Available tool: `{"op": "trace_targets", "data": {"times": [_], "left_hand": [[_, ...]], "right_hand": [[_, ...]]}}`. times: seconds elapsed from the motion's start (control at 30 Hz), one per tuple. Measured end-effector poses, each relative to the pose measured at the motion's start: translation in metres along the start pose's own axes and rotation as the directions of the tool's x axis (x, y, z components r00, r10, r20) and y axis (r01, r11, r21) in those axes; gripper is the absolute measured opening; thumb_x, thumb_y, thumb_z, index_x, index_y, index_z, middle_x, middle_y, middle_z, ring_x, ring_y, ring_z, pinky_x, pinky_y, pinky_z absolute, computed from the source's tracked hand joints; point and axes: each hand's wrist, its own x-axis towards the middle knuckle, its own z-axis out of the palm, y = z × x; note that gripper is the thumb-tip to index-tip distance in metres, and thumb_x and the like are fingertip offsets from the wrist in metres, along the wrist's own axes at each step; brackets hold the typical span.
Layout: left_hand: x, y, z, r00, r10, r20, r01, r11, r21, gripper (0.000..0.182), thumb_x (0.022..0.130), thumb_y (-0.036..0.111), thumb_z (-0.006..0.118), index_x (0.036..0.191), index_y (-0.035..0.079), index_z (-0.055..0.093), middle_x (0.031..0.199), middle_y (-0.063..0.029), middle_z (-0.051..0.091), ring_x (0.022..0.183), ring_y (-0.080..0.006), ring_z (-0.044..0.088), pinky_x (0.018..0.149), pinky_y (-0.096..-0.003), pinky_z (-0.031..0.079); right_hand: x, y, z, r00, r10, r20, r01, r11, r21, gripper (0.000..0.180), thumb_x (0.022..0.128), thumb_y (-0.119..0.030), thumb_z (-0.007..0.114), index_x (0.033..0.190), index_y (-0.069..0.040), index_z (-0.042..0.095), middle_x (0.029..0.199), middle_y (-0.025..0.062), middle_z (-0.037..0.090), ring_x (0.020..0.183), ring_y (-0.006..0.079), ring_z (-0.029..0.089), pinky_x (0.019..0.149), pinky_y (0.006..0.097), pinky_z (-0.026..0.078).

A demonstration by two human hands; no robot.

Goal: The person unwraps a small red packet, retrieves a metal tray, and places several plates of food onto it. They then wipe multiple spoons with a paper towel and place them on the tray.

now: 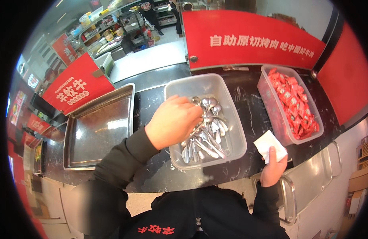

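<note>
My left hand [175,122] reaches over a translucent plastic tub [234,128], its fingertips down among metal spoons [209,143]. The fingers hide their own tips, so whether they grip a spoon cannot be told. Spoon bowls lie mostly towards the tub's far side, with handles pointing towards me. To the right of the tub, my right hand [273,170] holds a folded white napkin or cloth [269,146], thumb pressed on top. The napkin is held up near the front edge of the black marbled counter [246,104].
An open metal tray [97,134] sits left of the tub. At right stands a plastic bin [270,116] of small red-wrapped packets [291,101]. Red panels bearing writing [252,38] border the counter's back. A metal cart [309,173] is at lower right; kitchen shelves and people are beyond.
</note>
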Motion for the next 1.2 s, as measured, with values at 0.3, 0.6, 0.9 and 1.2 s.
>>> {"op": "trace_targets", "data": {"times": [0.3,0.6,0.9,1.2], "left_hand": [[-0.061,0.047,-0.001,0.802,-0.521,0.292,0.274,-0.113,-0.955,0.011,0.115,0.012,0.066,0.11,0.003,0.062,0.076,-0.0015,0.065,0.065,-0.007,0.061,0.059,-0.0235,0.043],[-0.106,0.043,0.012,0.696,-0.717,-0.023,0.243,0.265,-0.933,0.012,0.109,0.008,0.073,0.103,0.001,0.066,0.075,-0.0015,0.066,0.067,-0.0051,0.062,0.06,-0.0274,0.047],[-0.119,0.048,0.032,0.74,-0.534,-0.409,0.109,0.696,-0.71,0.013,0.092,-0.001,0.079,0.098,0.002,0.067,0.075,-0.0139,0.066,0.068,-0.0363,0.068,0.061,-0.0444,0.053],[-0.124,0.061,0.018,0.8,-0.591,-0.099,0.055,0.237,-0.97,0.014,0.105,-0.004,0.069,0.102,0.002,0.057,0.071,-0.0023,0.068,0.065,-0.0029,0.057,0.057,-0.0276,0.045]], "right_hand": [[0.005,-0.114,0.128,0.808,-0.39,0.441,0.411,0.91,0.052,0.016,0.103,0.0,0.078,0.115,0.0,0.067,0.104,0.0017,0.065,0.094,0.0089,0.062,0.086,0.0275,0.054],[-0.037,-0.125,0.197,0.556,-0.17,0.813,0.024,0.982,0.189,0.027,0.109,-0.009,0.075,0.131,0.005,0.068,0.135,0.0134,0.073,0.114,0.0158,0.073,0.097,0.031,0.058],[-0.062,-0.121,0.211,0.518,0.135,0.845,-0.35,0.935,0.065,0.023,0.11,-0.005,0.072,0.13,0.006,0.07,0.119,0.0108,0.08,0.108,0.0134,0.075,0.093,0.03,0.06],[-0.071,-0.124,0.197,0.622,-0.026,0.783,-0.146,0.978,0.148,0.028,0.115,-0.016,0.068,0.13,0.007,0.074,0.119,0.0128,0.081,0.106,0.0158,0.076,0.094,0.0318,0.06]]}}
